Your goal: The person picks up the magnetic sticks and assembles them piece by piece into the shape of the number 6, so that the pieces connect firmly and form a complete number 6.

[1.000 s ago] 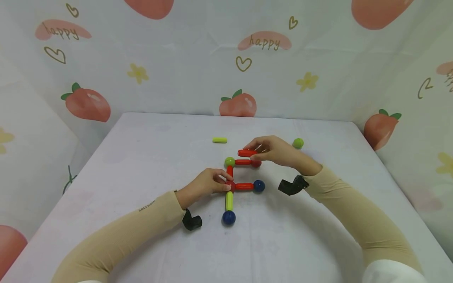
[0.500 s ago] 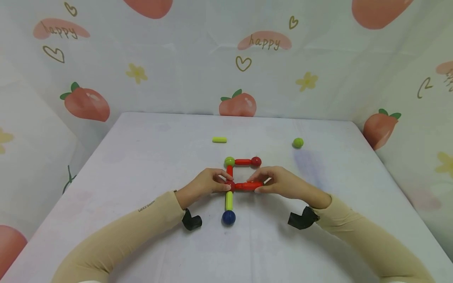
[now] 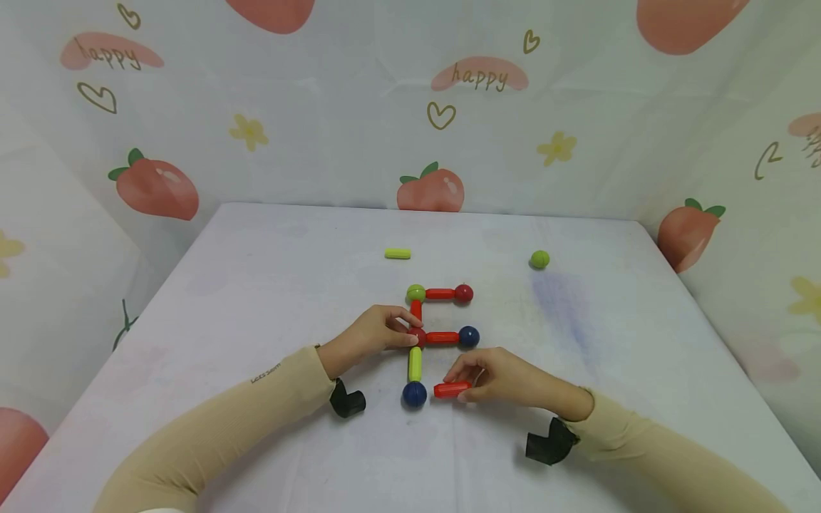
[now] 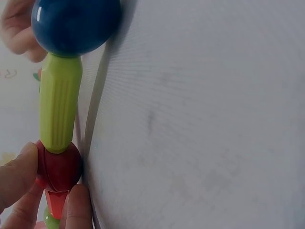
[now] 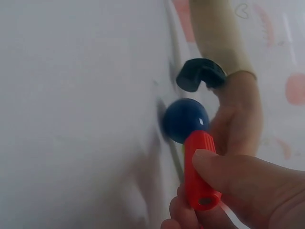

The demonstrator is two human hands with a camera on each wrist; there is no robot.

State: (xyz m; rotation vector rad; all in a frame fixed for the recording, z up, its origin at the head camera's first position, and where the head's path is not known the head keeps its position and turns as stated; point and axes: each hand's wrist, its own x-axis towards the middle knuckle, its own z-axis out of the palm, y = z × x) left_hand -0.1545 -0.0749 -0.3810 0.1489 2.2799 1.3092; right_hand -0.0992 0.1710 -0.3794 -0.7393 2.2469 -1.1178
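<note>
My left hand (image 3: 378, 329) pinches the red ball (image 4: 59, 167) at the middle of a joined ball-and-rod shape. From that ball a yellow-green rod (image 3: 415, 365) runs toward me to a blue ball (image 3: 414, 395). A red rod (image 3: 442, 338) leads right to another blue ball (image 3: 469, 336). Farther back, a red rod partly behind my fingers reaches a green ball (image 3: 415, 293), then a red rod (image 3: 440, 293) and a red ball (image 3: 464, 293). My right hand (image 3: 507, 377) grips a loose red rod (image 5: 198, 176) between thumb and fingers, its tip close to the right side of the nearest blue ball.
Toward the back of the table (image 3: 288, 263) lie a loose yellow-green rod (image 3: 398, 254) and, farther right, a loose green ball (image 3: 540, 259). A black wrist mount (image 3: 348, 400) hangs below each sleeve. A printed cloth (image 3: 333, 107) stands behind the table.
My right hand has come toward me with the red rod, from beside the back red ball, past the right blue ball, to beside the near blue ball. My left hand stays put.
</note>
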